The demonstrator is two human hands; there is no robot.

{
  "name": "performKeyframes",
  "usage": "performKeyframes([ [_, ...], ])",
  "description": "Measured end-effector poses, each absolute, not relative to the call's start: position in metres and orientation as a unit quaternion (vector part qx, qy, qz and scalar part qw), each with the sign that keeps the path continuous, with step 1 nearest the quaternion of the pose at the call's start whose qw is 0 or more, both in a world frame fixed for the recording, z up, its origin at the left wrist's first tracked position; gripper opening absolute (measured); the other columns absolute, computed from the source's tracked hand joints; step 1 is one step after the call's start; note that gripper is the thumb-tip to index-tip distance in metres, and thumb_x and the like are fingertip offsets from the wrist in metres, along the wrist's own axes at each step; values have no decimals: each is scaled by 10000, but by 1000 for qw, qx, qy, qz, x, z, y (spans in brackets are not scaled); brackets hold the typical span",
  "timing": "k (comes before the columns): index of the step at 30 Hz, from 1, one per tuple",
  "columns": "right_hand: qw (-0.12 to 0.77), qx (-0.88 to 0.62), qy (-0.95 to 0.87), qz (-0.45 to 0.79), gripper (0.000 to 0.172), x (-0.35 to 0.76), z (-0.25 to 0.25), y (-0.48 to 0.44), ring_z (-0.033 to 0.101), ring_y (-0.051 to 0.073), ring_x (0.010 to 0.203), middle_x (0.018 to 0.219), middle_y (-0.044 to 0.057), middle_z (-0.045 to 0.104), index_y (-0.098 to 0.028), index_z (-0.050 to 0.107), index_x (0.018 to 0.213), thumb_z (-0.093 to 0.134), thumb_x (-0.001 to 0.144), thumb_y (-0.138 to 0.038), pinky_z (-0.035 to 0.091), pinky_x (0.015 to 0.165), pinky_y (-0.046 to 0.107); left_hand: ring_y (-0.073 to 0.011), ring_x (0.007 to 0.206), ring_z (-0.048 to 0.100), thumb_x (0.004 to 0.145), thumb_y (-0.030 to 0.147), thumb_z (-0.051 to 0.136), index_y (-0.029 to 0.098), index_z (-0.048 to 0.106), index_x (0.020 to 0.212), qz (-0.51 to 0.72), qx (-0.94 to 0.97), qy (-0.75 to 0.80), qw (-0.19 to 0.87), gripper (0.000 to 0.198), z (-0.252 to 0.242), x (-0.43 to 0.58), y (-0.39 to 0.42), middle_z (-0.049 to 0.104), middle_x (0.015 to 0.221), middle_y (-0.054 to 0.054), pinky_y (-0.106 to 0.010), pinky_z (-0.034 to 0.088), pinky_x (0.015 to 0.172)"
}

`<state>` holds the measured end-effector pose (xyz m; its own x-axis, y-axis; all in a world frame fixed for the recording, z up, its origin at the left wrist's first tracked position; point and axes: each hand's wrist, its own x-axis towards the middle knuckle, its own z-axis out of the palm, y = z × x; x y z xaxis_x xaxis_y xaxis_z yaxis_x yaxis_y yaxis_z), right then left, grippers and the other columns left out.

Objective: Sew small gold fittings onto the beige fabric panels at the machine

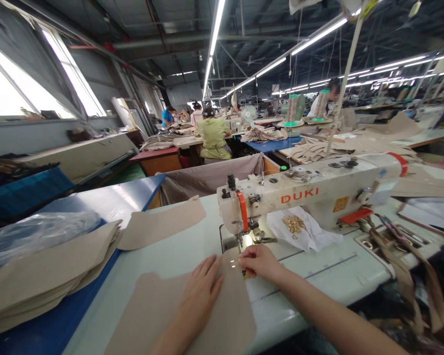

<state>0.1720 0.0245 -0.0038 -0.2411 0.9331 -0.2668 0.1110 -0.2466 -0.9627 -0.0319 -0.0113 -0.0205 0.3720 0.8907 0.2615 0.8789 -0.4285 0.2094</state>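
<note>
My left hand (pixel 203 291) lies flat on a large beige fabric panel (pixel 151 308), fingers stretched toward the sewing machine (pixel 303 190). The panel's far edge reaches up to the lit needle area (pixel 247 240). Close in front of the needle, my right hand (pixel 259 264) is pinched at the panel's right edge. Whatever sits between those fingertips is too small to make out. Behind the needle, small gold-coloured metal pieces (pixel 294 224) lie heaped on a white cloth (pixel 318 240) on the machine bed.
A single beige piece (pixel 163 222) lies left of the machine. Farther left are stacked beige panels (pixel 48 281) and clear plastic (pixel 40 234) on a blue table. Beige straps (pixel 401 276) hang off the front edge at right. A person in yellow-green (pixel 213 135) sits ahead.
</note>
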Motion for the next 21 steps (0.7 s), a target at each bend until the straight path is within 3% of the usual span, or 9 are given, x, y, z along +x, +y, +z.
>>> performKeyframes([
  [9, 251, -550, -551, 576, 199, 157, 6, 39, 520, 82, 322, 393, -58, 520, -159, 502, 499, 520, 658, -40, 342, 320, 148, -234, 1163, 520, 878, 271, 430, 199, 510, 1240, 218, 822, 525, 26, 377, -17, -24, -13, 558, 1271, -94, -416, 454, 974],
  [13, 240, -561, -566, 554, 210, 155, 6, 40, 519, 86, 317, 386, -58, 517, -163, 501, 490, 492, 655, -33, 361, 326, 153, -208, 973, 602, 866, 208, 437, 202, 624, 999, 280, 836, 471, 38, 229, -9, -3, -2, 651, 1036, -76, -368, 518, 862],
  [16, 238, -571, -572, 539, 220, 156, 6, 40, 526, 86, 327, 389, -52, 524, -167, 493, 476, 486, 652, -35, 369, 340, 151, -190, 819, 610, 873, 168, 414, 202, 624, 811, 294, 852, 433, 23, 222, -6, 9, 7, 659, 840, -52, -339, 538, 756],
  [21, 234, -579, -579, 525, 210, 157, 7, 39, 516, 81, 331, 418, -42, 546, -170, 508, 488, 484, 664, -58, 392, 353, 156, -191, 759, 589, 873, 145, 406, 197, 584, 723, 303, 866, 396, -32, 239, -9, 14, 13, 634, 758, -45, -328, 532, 705],
])
